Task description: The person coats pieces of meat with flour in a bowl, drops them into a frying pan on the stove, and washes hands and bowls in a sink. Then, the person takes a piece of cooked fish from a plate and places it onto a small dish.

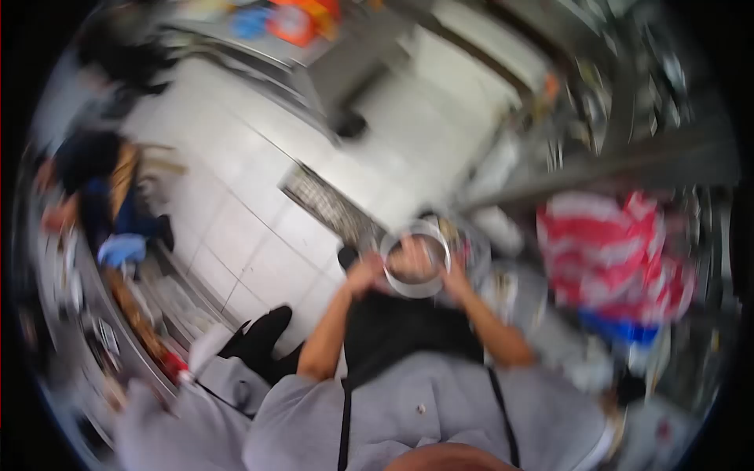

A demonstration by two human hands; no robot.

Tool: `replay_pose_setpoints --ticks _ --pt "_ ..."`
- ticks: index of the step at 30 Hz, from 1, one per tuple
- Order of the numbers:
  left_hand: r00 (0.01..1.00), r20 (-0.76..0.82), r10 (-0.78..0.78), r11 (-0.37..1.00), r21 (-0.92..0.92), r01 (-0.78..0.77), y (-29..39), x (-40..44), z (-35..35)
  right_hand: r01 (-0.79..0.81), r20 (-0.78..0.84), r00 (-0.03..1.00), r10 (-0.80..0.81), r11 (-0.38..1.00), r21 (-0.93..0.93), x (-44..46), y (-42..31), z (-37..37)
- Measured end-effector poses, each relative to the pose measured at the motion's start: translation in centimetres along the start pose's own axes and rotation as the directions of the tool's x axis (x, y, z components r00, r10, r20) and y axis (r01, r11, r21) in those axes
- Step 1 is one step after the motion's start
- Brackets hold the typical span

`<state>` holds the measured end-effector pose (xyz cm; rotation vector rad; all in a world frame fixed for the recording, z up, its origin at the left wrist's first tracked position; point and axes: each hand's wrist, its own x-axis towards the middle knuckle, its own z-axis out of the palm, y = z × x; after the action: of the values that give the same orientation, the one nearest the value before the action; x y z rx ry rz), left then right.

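A round, pale-rimmed container [429, 290] is held in front of my black apron, between my two hands. Inside it lie light pinkish-tan pieces [412, 257], too blurred to name. My left hand [366, 273] grips the container's left side. On the opposite side my right hand [455, 279] is closed against its wall. Motion blur smears the fingers of both hands.
A red-and-white striped plastic bag [601, 255] hangs at the right above something blue. Ahead lies a white tiled floor [228, 180] with a floor grate [330, 206]. A steel table [314, 67] stands beyond. Other people are at the left, one close beside me.
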<state>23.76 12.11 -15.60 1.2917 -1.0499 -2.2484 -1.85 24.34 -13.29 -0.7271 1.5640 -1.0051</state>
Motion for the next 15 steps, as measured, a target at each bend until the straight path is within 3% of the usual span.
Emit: replay_pose_setpoints --ticks 1,2,3,4,6,8,9,11,13,15 --pt "0.998 0.057 -0.003 0.997 0.082 -0.002 1.5 1.5 -3.6 -0.070 0.032 0.997 0.067 0.994 0.085 -0.4 -6.5 2.8" --pt "0.988 0.155 -0.018 0.992 0.125 -0.001 2.8 3.1 -6.3 -0.005 -0.111 0.994 0.007 1.000 0.019 1.2 -4.2 4.7" --pt "0.951 0.308 -0.034 0.995 0.099 0.004 3.5 4.3 -8.8 0.000 -0.127 0.992 0.006 0.999 0.049 2.3 -4.9 6.2" --pt "0.989 0.061 -0.132 0.964 0.241 0.114 7.9 3.4 -6.8 -0.090 -0.025 0.995 0.100 0.958 0.272 3.1 -5.2 7.6" --pt "0.980 0.054 -0.193 0.951 0.257 0.173 11.9 3.1 -6.6 -0.053 -0.059 0.995 0.075 0.950 0.308 5.6 -3.2 9.7" --pt "0.975 -0.159 -0.153 0.925 0.326 0.198 13.1 4.1 -7.1 -0.360 0.172 0.932 0.320 0.872 0.330 7.9 -6.6 8.6" --pt "0.964 -0.194 -0.180 0.929 0.290 0.232 15.1 3.9 -7.3 -0.339 0.173 0.940 0.295 0.876 0.345 9.3 -7.1 9.0" --pt "0.964 -0.216 -0.156 0.935 0.281 0.214 16.5 4.8 -9.2 -0.277 0.010 0.957 0.290 0.903 0.330 11.8 -8.0 8.7" --pt "0.955 -0.272 -0.116 0.924 0.324 0.204 19.0 5.9 -9.3 -0.110 -0.339 0.907 0.249 0.919 0.379 15.2 -8.9 6.8" --pt "0.955 -0.268 -0.129 0.923 0.320 0.215 21.6 7.0 -8.5 0.173 -0.707 0.689 0.163 0.909 0.378 19.5 -10.0 2.2"
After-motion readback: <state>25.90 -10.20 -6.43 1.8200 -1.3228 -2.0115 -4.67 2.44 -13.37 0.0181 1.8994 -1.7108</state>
